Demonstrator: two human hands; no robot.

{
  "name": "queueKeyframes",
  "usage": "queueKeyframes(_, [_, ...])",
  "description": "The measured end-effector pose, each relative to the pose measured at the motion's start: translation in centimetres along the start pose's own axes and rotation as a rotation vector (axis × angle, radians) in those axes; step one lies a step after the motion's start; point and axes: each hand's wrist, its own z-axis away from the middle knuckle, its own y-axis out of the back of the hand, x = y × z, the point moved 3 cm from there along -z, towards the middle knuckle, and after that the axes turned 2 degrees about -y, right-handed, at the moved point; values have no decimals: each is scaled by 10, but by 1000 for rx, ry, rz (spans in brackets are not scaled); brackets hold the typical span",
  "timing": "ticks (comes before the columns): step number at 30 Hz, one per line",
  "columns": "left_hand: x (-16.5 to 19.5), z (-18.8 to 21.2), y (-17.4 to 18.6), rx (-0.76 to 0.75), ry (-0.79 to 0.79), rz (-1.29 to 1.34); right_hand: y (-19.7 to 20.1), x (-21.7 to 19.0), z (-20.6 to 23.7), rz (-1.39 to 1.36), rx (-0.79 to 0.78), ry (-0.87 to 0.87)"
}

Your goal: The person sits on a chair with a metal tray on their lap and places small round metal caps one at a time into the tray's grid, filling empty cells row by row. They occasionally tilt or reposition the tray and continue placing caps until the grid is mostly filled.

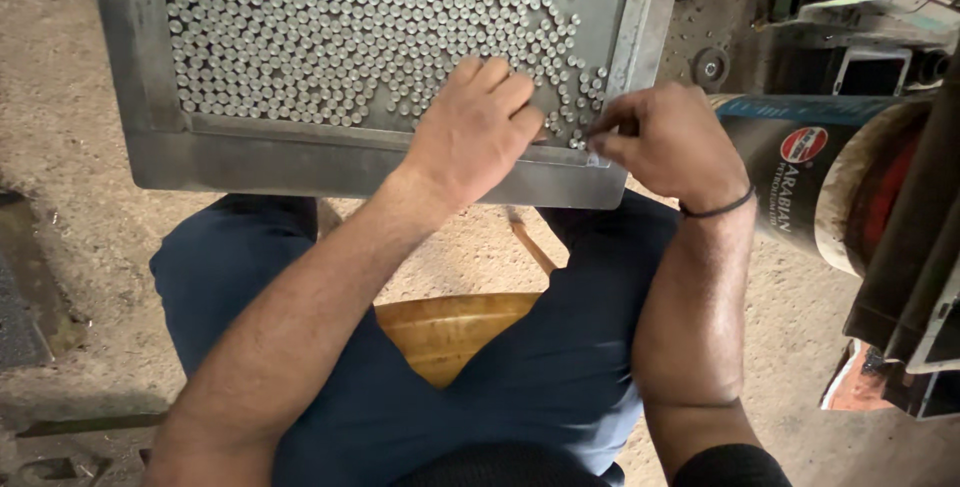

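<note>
The tray (170, 152) in the upper frame was mostly filled with pins (330, 37), its right part bare, while the left hand (478, 127) lay open on them and the right hand (665, 137) pinched one pin.

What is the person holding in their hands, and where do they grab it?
The right hand pinches something tiny at its fingertips, too small to tell. The left hand holds nothing; it rests flat on the pins in the tray.
</note>
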Motion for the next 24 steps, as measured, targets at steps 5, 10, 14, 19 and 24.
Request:
queueKeyframes(5, [3,1,1,45,-19,95,8,-4,0,39,117,38])
queueKeyframes(10, [11,2,-7,-1,-5,52,-1,-12,2,29,-54,-47])
queueKeyframes(14, [12,2,-8,-11,30,68,-6,-11,-1,177,14,-64])
queueKeyframes(19, [10,3,-8,21,79,6,-3,-2,0,172,67,-113])
queueKeyframes(24, [5,3,-11,57,110,52,0,-2,0,121,58,-156])
